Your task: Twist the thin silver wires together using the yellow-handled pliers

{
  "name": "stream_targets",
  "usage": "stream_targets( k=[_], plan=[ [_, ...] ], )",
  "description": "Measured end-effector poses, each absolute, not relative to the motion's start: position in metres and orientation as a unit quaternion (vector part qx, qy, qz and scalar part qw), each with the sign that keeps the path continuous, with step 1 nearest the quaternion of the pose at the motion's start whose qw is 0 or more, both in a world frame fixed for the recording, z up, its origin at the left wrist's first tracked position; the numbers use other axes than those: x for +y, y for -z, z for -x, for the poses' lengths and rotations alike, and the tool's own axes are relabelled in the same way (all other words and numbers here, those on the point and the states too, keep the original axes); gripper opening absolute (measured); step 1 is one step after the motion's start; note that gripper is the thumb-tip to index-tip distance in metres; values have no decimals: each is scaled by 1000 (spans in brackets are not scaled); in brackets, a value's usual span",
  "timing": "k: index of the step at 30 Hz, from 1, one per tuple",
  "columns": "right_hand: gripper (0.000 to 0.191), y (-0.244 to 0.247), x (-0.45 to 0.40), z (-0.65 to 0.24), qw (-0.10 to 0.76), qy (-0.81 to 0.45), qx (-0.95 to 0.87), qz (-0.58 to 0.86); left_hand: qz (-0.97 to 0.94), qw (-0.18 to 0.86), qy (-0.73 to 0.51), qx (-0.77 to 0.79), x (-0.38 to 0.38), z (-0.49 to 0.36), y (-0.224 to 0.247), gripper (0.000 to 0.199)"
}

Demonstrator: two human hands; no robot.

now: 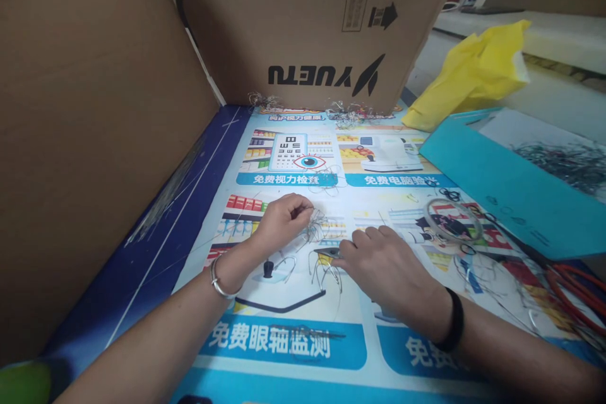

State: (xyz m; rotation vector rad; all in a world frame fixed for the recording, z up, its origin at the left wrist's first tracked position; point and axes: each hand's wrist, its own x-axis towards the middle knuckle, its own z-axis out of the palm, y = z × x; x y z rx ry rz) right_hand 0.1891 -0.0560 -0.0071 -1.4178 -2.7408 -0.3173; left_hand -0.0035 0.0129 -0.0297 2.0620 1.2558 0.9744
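My left hand [285,219], with a silver bangle at its wrist, is closed in a pinch around a bundle of thin silver wires [316,225], which fan out to the right of its fingertips. My right hand [379,265], a black band on the wrist, is wrapped round small pliers [327,253]; only their dark jaws show, pointing left. Curved wire pieces [326,274] lie around and below the jaws. Both hands are over the printed sheet [293,379], slightly apart.
Cardboard panels [284,12] stand at the back and left. At right are a yellow bag [468,76], a turquoise box [516,183] holding wires, a tape roll [453,219] and red-handled scissors [572,290]. Loose wires [163,199] lie left.
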Motion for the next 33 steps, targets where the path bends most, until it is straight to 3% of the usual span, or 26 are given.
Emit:
stream_targets(
  k=[18, 33],
  plan=[
    [35, -10, -56, -189, -39, 49, -880, 470, -789, 237, -363, 436, 13, 3, 28, 9],
    [32, -15, -56, -194, -33, 72, -881, 466, -790, 236, -354, 441, 12, 4, 26, 10]
  ],
)
